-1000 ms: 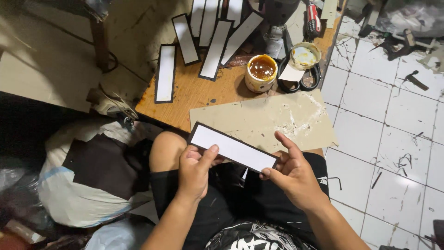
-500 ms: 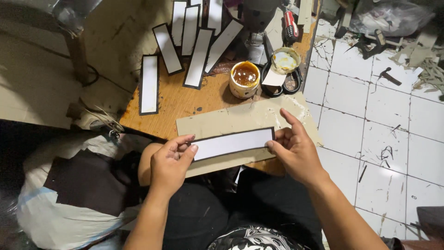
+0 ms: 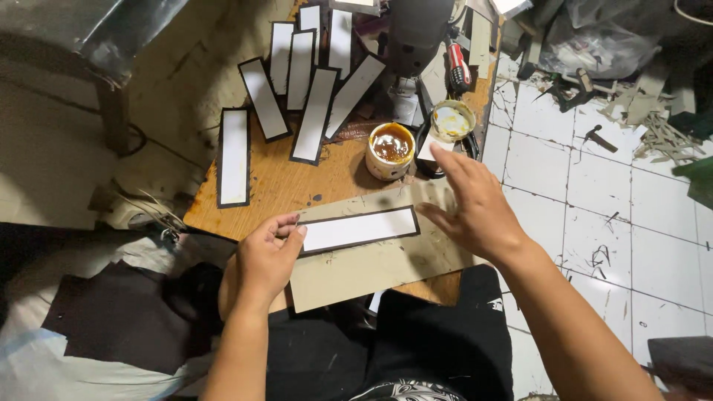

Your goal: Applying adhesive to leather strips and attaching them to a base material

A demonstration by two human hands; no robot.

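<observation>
Head view shows a small wooden table (image 3: 275,186) beside a white tiled floor (image 3: 594,215), with a cardboard sheet (image 3: 371,263) at centre. On it lies a black-edged white strip (image 3: 356,230); the left hand (image 3: 267,256) pinches its left end, while the right hand (image 3: 475,212) hovers spread just right of it.

The left hand (image 3: 269,256) pins one end of a white rectangular strip with a dark border (image 3: 359,229) onto a tan cardboard sheet (image 3: 371,263). The right hand (image 3: 475,208) hovers open, just beside a round tin of amber glue (image 3: 391,151).
</observation>
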